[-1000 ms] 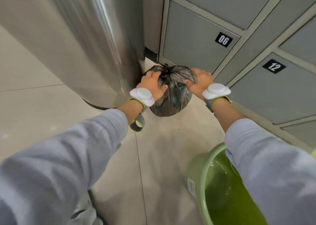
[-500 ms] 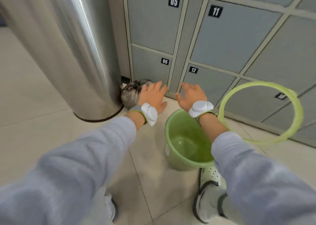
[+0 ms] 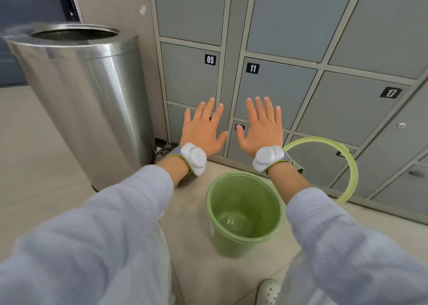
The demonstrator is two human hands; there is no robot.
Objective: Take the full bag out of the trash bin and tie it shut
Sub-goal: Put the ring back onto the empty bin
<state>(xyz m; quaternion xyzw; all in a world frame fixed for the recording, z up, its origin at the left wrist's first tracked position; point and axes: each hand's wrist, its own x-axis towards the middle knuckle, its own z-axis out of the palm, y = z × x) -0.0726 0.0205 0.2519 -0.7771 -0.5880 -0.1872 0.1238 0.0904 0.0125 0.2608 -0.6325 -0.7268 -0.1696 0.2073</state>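
Head cam: both hands let go of the tied bag (image 3: pixel 165 151) a second ago, and now the left hand (image 3: pixel 202 131) and right hand (image 3: pixel 261 128) are up, fingers spread, holding nothing. The bag sits on the floor by the steel bin (image 3: pixel 88 100), mostly hidden behind the left wrist. The green bin (image 3: pixel 243 214) stands emptied, so the job looks done. Locker (image 3: pixel 192 73) tags read 05, 11, 17.

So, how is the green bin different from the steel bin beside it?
The green bin is plastic and short; the steel bin is shiny metal and much taller. The green bin has a fully open mouth and shows a bare inside, with no bag; the steel bin has a flat top with a smaller round hole, and its inside is dark. Both are round, upright and stand on the tiled floor before the lockers.
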